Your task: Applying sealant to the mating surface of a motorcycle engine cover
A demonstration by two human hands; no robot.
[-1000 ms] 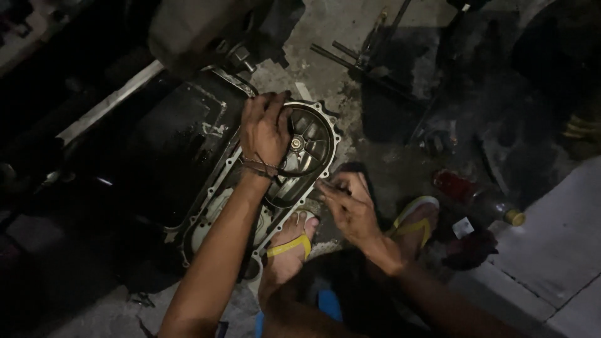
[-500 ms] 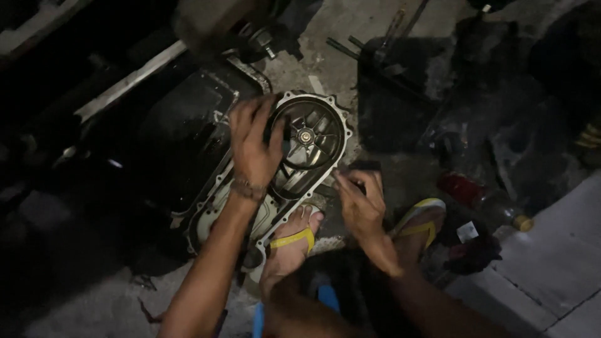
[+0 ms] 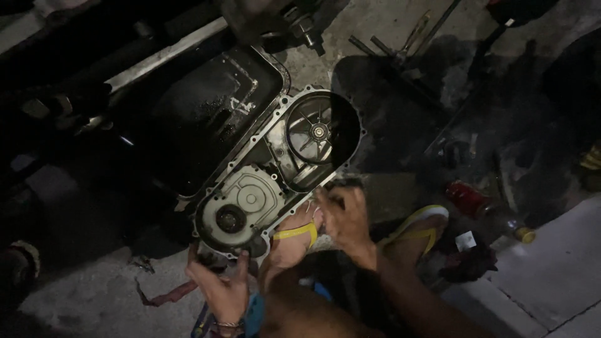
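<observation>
Metal casing: grey engine case (image 3: 263, 181), long and rounded at both ends, lying open-face-up on the concrete floor (image 3: 81, 300), its flange ringed with bolt holes.
Upper chamber: a dark spoked pulley (image 3: 316, 133) with a bright centre nut sits in the rounder end.
Lower chamber: a pale ribbed plate with a dark round hub (image 3: 230, 218) near the end closest to the person.
Surface: oily and grimy, bright only along the rim.
Position: diagonal, just in front of the person's feet, beside a black cover (image 3: 200, 112) of similar outline lying to its left.
Left hand (image 3: 218, 285): at the casing's near end, fingers curled up against the lower rim; whether it grips the rim or only touches it, cannot tell.
Right hand (image 3: 344, 216): loosely closed just beside the casing's right edge, above a foot in a yellow sandal (image 3: 294, 235); something small may be pinched in the fingers, too dark to tell.
Nearby: red rag (image 3: 166, 294) by the left hand, 1 red bottle (image 3: 469, 200) well to the right, tools (image 3: 400, 47) on the floor beyond.
</observation>
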